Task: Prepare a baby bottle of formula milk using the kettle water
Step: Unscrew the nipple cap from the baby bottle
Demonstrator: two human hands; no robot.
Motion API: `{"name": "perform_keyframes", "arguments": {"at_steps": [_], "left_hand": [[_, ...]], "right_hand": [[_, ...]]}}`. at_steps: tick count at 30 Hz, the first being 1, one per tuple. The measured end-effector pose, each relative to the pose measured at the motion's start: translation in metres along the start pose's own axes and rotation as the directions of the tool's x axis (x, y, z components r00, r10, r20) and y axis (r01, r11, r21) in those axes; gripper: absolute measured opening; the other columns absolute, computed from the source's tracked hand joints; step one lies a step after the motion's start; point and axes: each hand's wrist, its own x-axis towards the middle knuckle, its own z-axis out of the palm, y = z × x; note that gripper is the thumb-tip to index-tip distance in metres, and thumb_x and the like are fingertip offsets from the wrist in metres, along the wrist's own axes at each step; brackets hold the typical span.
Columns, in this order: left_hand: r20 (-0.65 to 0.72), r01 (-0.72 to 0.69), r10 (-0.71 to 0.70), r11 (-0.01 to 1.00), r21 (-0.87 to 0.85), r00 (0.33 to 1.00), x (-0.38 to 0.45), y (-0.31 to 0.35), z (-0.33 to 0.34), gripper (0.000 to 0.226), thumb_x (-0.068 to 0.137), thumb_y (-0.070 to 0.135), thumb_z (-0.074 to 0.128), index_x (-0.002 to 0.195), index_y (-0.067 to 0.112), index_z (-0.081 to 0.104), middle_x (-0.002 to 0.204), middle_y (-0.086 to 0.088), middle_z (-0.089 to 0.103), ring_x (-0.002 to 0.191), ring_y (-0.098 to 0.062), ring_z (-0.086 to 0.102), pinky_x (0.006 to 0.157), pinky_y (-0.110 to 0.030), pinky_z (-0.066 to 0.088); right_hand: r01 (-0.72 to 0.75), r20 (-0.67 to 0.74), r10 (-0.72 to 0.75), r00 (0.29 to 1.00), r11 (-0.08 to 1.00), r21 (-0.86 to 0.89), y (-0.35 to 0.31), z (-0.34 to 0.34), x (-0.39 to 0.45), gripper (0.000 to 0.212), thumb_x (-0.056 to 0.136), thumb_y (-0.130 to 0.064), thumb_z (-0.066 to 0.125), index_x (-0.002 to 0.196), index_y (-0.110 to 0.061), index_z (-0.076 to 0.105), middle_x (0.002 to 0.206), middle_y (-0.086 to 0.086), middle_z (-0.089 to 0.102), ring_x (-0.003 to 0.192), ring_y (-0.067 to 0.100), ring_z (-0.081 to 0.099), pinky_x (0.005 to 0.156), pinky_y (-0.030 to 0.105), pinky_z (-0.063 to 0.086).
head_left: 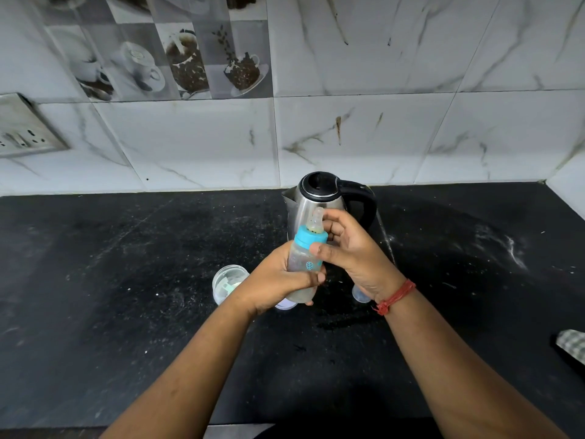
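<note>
Bottle [305,264] is sitting mid-frame, tilted, teat toward 12 o'clock, above the black counter [126,280]. Left hand [278,280] is wrapping its lower body, fingers curled round. Right hand [351,248] is pinching the teal collar [310,237], thumb on front. Steel kettle [319,201] is standing just behind at 12. Clear open container [226,282] is at 9 o'clock, clear cap [359,294] at 4.
</note>
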Motion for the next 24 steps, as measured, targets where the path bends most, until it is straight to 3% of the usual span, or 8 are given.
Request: {"name": "perform_keyframes", "arguments": {"at_steps": [5, 8, 12, 16, 20, 24], "left_hand": [[0.000, -0.015, 0.015, 0.999, 0.033, 1.000, 0.001, -0.003, -0.001, 0.044, 0.083, 0.007, 0.073, 0.120, -0.002, 0.051, 0.093, -0.014, 0.062, 0.085, -0.033, 0.056, 0.070, -0.033, 0.057], [0.035, -0.039, 0.038, 0.999, 0.028, 0.999, 0.002, -0.005, 0.000, 0.040, 0.089, 0.004, 0.071, 0.121, -0.003, 0.048, 0.093, -0.017, 0.055, 0.082, -0.032, 0.051, 0.067, -0.031, 0.056], [0.056, -0.029, 0.026, 0.997, 0.067, 0.998, 0.004, -0.011, -0.001, 0.043, 0.093, 0.006, 0.072, 0.127, 0.002, 0.047, 0.093, -0.017, 0.055, 0.078, -0.030, 0.054, 0.067, -0.041, 0.056], [0.003, -0.038, 0.038, 0.991, 0.127, 0.999, 0.006, -0.021, -0.002, 0.049, 0.089, 0.023, 0.078, 0.129, 0.013, 0.053, 0.096, -0.003, 0.064, 0.085, -0.018, 0.062, 0.083, -0.058, 0.056], [-0.009, -0.041, 0.044, 0.983, 0.178, 0.999, 0.010, -0.023, 0.000, 0.044, 0.089, 0.020, 0.078, 0.125, 0.014, 0.055, 0.099, 0.004, 0.066, 0.092, -0.011, 0.063, 0.084, -0.034, 0.054], [-0.065, 0.003, 0.012, 0.972, 0.236, 0.998, 0.015, -0.030, 0.000, 0.043, 0.093, 0.015, 0.075, 0.127, 0.025, 0.053, 0.109, 0.008, 0.065, 0.096, 0.004, 0.063, 0.086, -0.020, 0.051]], "right_hand": [[-0.001, 0.004, 0.001, 1.000, 0.986, 0.169, 0.004, 0.001, -0.002, 0.057, 0.080, -0.003, 0.061, 0.135, -0.010, 0.052, 0.119, 0.003, 0.070, 0.109, 0.016, 0.063, 0.089, 0.029, 0.054], [0.008, -0.016, -0.005, 1.000, 0.979, 0.206, 0.007, 0.003, -0.003, 0.054, 0.080, -0.001, 0.057, 0.134, -0.011, 0.055, 0.120, 0.000, 0.070, 0.115, 0.015, 0.062, 0.097, 0.033, 0.052], [0.061, -0.039, -0.055, 0.998, 0.982, 0.180, 0.006, 0.002, -0.003, 0.046, 0.084, -0.002, 0.058, 0.122, -0.026, 0.068, 0.122, -0.002, 0.070, 0.118, 0.016, 0.062, 0.098, 0.031, 0.053], [0.066, -0.034, -0.063, 0.997, 0.992, 0.104, 0.004, -0.005, -0.003, 0.044, 0.084, -0.004, 0.063, 0.126, -0.017, 0.062, 0.120, 0.005, 0.067, 0.113, 0.015, 0.064, 0.091, 0.029, 0.054], [0.062, 0.000, -0.062, 0.998, 0.997, -0.039, 0.007, -0.009, -0.006, 0.044, 0.080, -0.004, 0.069, 0.121, -0.013, 0.056, 0.114, 0.003, 0.064, 0.107, 0.007, 0.064, 0.090, 0.026, 0.053], [0.117, -0.143, -0.105, 0.984, 0.990, 0.078, 0.012, -0.016, -0.007, 0.044, 0.079, -0.006, 0.069, 0.120, -0.014, 0.059, 0.113, 0.003, 0.065, 0.109, 0.013, 0.063, 0.091, 0.028, 0.053]]}}
